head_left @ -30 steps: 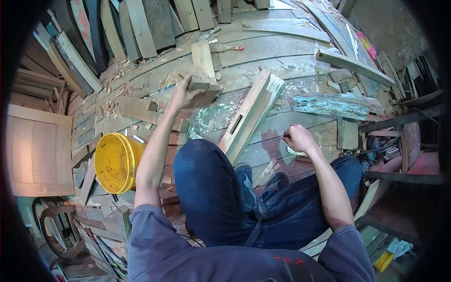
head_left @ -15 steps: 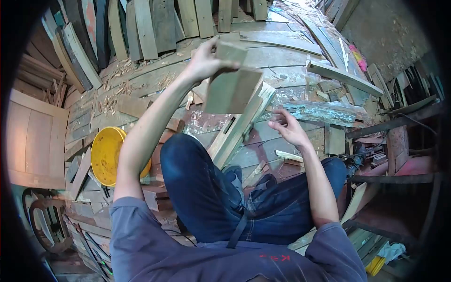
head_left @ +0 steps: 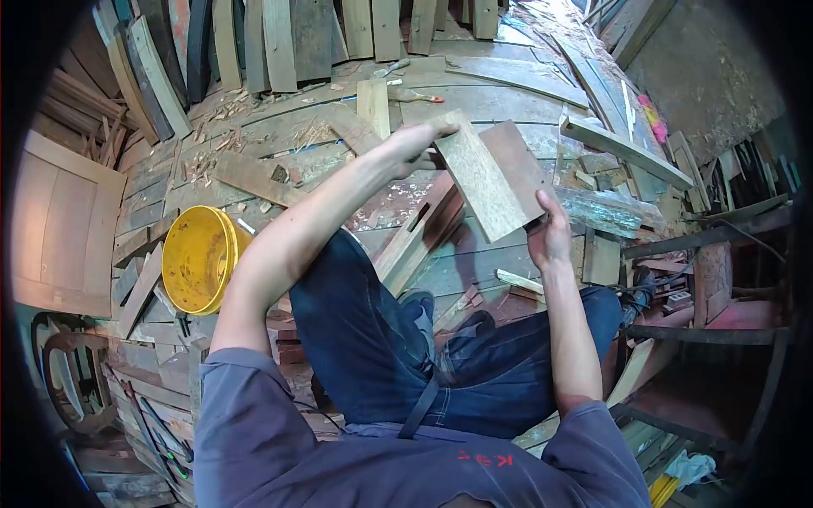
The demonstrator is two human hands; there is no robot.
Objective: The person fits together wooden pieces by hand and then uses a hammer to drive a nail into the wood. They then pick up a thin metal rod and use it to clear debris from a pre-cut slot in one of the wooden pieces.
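My left hand (head_left: pixel 417 151) is closed on the upper left edge of a pale wooden board (head_left: pixel 480 182), held tilted above the floor. A reddish-brown board (head_left: pixel 521 162) shows behind and to the right of it, the two overlapping. At the lower right corner of the brown board my right hand (head_left: pixel 550 233) is closed, thumb on its near face. Beneath the boards, a long timber (head_left: pixel 405 258) with a slot cut in it slants away from between my feet, its far part hidden.
A yellow bucket (head_left: pixel 196 261) stands at my left, on the wood-strewn floor. Upright planks (head_left: pixel 309 42) line the far side. To the right lie a weathered bluish timber (head_left: pixel 605 210) and a long batten (head_left: pixel 627 152). A metal rack (head_left: pixel 711 335) stands at the right edge.
My left hand has brought the boards right and turned them so the pale one faces me. My right hand, free before, has risen and taken hold of the brown board.
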